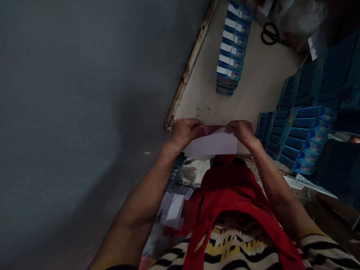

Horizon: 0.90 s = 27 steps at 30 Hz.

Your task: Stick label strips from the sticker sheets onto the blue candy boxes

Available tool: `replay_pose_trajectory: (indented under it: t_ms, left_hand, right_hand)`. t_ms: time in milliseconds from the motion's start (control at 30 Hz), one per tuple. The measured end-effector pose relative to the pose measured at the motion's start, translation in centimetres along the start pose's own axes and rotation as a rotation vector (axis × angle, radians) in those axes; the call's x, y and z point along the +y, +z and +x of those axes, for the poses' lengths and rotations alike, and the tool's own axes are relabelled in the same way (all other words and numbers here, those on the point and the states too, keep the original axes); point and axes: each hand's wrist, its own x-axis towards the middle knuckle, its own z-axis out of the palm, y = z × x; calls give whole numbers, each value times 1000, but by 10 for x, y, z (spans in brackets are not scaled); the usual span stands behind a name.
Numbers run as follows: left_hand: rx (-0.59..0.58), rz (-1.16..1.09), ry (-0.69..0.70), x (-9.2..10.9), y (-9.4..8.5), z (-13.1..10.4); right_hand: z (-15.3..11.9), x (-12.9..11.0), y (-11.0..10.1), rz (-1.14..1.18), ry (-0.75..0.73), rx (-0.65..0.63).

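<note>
In front of my body, at the near edge of the table, I hold a thin see-through plastic sheet or bag (214,144) with a whitish panel. My left hand (185,133) pinches its upper left corner between thumb and fingers. At the upper right corner my right hand (242,131) is closed on it in the same way. The top edge stretches between the two hands and the lower part hangs down. Farther up the table stands a row of small blue packs (231,52) with white labels.
A grey wall (70,93) rises on the left. Stacked blue boxes (298,131) stand on the right. Black-handled scissors (271,34) lie at the back beside plastic bags (305,17). More clear sleeves (173,206) lie low, left of my red apron (233,187).
</note>
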Motion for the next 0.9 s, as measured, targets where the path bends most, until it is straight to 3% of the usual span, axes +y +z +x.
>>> replay_pose_trajectory:
  t_ms: [133,267,400,500,600,733,833,900]
  left_hand:
    - [-58,102,9,-21,-9,14]
    - [-43,-48,-188,-51,-13,26]
    - [-22,-332,-363,-72,5,25]
    - [29,-439,-386,-81,22,19]
    - [34,-488,-367,-83,33,14]
    - [-68,-539,-347,-78,46,14]
    - [18,-480,-324,-72,62,20]
    - [130,-409,-293,-69,73,24]
  right_hand:
    - [-3,20,2,180,86,3]
    - [-6,41,11,583,159,127]
    - [-3,53,24,855,394,305]
    - [6,62,31,910,398,336]
    - [18,76,33,821,383,395]
    - [33,87,26,534,488,467]
    - [37,68,24,142,389,578]
    - [36,40,32,-4,217,549]
